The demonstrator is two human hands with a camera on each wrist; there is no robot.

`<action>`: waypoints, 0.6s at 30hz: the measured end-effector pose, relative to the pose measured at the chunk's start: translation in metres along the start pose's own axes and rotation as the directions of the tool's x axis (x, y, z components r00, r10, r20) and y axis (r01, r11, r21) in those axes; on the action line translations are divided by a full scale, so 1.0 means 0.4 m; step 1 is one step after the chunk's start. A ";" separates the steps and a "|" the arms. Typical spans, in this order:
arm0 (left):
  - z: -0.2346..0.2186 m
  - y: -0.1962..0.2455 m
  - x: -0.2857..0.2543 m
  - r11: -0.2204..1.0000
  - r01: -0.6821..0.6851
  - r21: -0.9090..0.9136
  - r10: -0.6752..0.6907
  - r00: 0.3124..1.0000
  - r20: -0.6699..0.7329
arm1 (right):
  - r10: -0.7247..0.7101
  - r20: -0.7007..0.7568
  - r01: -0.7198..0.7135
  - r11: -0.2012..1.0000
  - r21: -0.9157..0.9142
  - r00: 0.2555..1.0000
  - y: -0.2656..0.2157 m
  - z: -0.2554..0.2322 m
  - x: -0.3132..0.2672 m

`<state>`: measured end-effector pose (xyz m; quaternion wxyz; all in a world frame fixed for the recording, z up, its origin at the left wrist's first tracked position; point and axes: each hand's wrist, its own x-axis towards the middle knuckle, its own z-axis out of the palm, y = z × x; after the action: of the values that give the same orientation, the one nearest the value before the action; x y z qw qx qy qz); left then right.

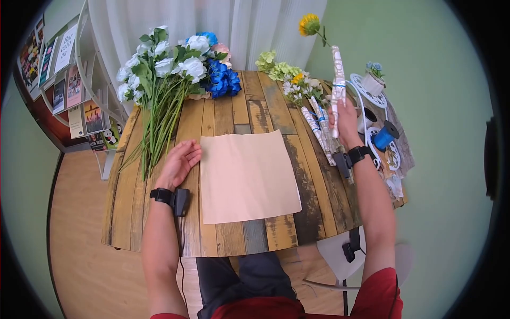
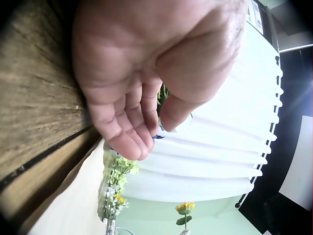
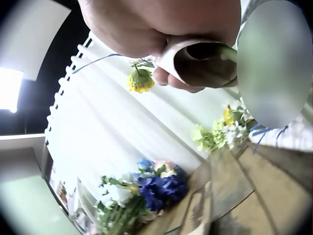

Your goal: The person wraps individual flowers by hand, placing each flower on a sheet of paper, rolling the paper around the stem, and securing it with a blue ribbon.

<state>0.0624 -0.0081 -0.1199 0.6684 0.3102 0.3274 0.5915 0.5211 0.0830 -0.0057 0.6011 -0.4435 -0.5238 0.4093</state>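
In the head view my right hand (image 1: 347,121) grips a single yellow flower (image 1: 309,25) wrapped in a tube of white printed paper (image 1: 338,66) tied with blue ribbon. It is raised over the right side of the table, bloom upward. The right wrist view looks into the tube's hollow lower end (image 3: 205,66), with the stem inside. My left hand (image 1: 181,161) lies at the left edge of a square beige paper sheet (image 1: 249,178), palm turned inward, fingers loosely bent and holding nothing. Just below the right hand lie other paper-wrapped bouquets (image 1: 319,127) with green, white and yellow blooms.
Long-stemmed white roses (image 1: 164,66) and blue hydrangeas (image 1: 223,78) lie at the back left of the wooden table (image 1: 239,234). At the right edge are a blue ribbon spool (image 1: 383,137), white reels and a small potted plant (image 1: 374,80). A magazine rack (image 1: 87,90) stands left.
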 end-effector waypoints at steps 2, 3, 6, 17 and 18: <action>-0.008 0.000 0.001 1.000 0.006 0.014 -0.007 1.000 0.004 | 0.082 0.103 -0.107 0.958 0.267 0.991 -0.008 0.050 -0.030; -0.008 0.000 0.001 1.000 0.006 0.025 -0.007 1.000 0.007 | 0.098 0.142 -0.144 0.919 0.368 0.985 -0.003 0.071 -0.042; -0.004 0.003 -0.001 0.996 0.009 0.091 -0.010 1.000 0.009 | 0.053 0.364 -0.278 0.750 0.600 0.930 0.033 0.101 -0.069; 0.128 0.034 0.026 0.895 0.110 0.433 -0.062 0.990 -0.124 | 0.077 0.545 -0.491 0.553 0.674 0.835 0.184 0.183 -0.171; 0.176 0.038 0.036 0.889 0.119 0.442 -0.069 0.989 -0.128 | 0.107 0.532 -0.489 0.575 0.656 0.840 0.194 0.184 -0.174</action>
<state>0.1114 0.0058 -0.0671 0.5879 0.4068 0.5053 0.4833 0.4379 0.0451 -0.0947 0.5176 -0.1235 -0.3323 0.7787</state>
